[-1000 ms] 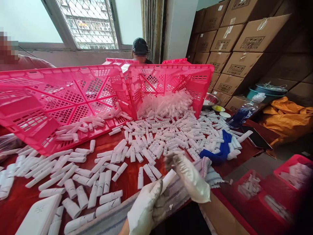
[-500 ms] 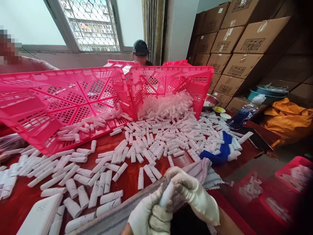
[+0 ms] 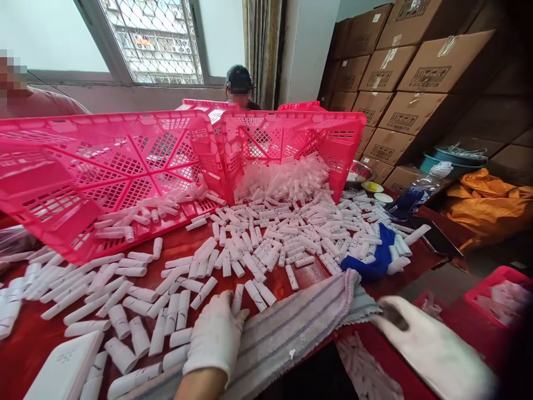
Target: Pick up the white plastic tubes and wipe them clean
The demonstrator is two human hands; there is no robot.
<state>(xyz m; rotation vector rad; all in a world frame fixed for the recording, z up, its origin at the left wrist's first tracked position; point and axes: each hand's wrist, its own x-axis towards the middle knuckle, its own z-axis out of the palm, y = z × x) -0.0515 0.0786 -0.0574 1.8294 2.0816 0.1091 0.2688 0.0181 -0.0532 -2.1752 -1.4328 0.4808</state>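
Observation:
My left hand (image 3: 214,336), in a white glove, reaches over the table's near edge. Its thumb and fingers close around a short white tube (image 3: 237,299) that lies among many others. My right hand (image 3: 433,341), also gloved and blurred by motion, is low at the right, beyond the end of a striped grey towel (image 3: 295,328). A gap shows between its thumb and fingers, and I see no tube in it. Loose white tubes with dark marks (image 3: 179,311) cover the red table in front of my left hand.
Two pink crates (image 3: 145,172) lie tipped on the table, tubes spilling from them. At the right are a blue cloth (image 3: 375,261), a bottle (image 3: 420,191) and stacked cartons (image 3: 410,114). A red bin (image 3: 478,294) stands below. Two people sit across the table.
Both hands were together around a white tube above the towel. They have parted: my left moved left to another tube, my right swung out to the right, and the earlier tube is out of sight.

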